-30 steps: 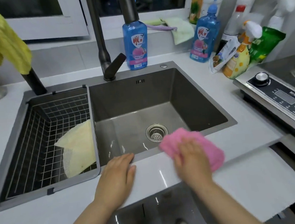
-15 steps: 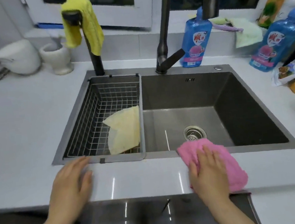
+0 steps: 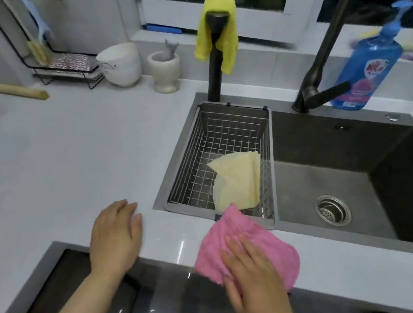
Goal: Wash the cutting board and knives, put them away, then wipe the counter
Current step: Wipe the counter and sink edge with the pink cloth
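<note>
pink cloth (image 3: 247, 247) lies long axis toward the sink, pressed under flat, spread right hand (image 3: 253, 272).

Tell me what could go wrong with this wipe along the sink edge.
The pink cloth overlaps the wire basket rim; its corner may snag there. The right hand presses flat near the counter front edge, so the cloth might slide off.

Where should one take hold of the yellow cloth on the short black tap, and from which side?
Grip the yellow cloth at its top, where it caps the short black tap, and lift straight up from above. It is draped over the tap, hanging down both sides, so a sideways pull would likely drag against it.
</note>
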The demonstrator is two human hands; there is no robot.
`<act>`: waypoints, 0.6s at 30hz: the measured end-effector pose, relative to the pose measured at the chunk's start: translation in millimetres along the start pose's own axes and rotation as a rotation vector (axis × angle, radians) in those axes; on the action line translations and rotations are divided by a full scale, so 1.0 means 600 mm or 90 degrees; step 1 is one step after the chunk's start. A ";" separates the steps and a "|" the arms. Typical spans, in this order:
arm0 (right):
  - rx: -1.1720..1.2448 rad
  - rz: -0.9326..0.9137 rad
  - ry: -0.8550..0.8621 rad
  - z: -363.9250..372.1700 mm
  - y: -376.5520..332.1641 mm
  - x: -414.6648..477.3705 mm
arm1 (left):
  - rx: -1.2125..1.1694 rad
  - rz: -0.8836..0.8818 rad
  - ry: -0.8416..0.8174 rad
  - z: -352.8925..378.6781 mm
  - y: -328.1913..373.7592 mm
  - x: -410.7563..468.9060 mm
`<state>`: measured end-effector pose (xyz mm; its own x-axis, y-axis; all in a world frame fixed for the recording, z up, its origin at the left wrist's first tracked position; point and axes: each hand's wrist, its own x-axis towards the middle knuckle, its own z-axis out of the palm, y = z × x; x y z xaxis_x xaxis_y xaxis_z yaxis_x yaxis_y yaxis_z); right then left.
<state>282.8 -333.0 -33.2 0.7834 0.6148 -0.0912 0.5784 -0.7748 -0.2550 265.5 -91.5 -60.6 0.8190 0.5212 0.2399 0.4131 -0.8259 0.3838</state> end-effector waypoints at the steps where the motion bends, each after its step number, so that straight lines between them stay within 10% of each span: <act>1: -0.009 -0.007 -0.024 0.005 -0.019 0.016 | -0.005 0.001 0.000 0.001 -0.003 -0.001; 12: -0.048 -0.220 -0.209 -0.011 -0.133 0.181 | -0.293 -0.156 -0.026 -0.047 -0.022 0.004; 18: 0.018 -0.432 -0.193 -0.009 -0.170 0.296 | -0.096 -0.186 0.083 -0.091 -0.113 0.031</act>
<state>364.2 -145.6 -18.5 0.1563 0.9737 -0.1658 0.9034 -0.2088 -0.3746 231.0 -14.4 -33.5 0.6135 0.7615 0.2091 0.5508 -0.6024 0.5777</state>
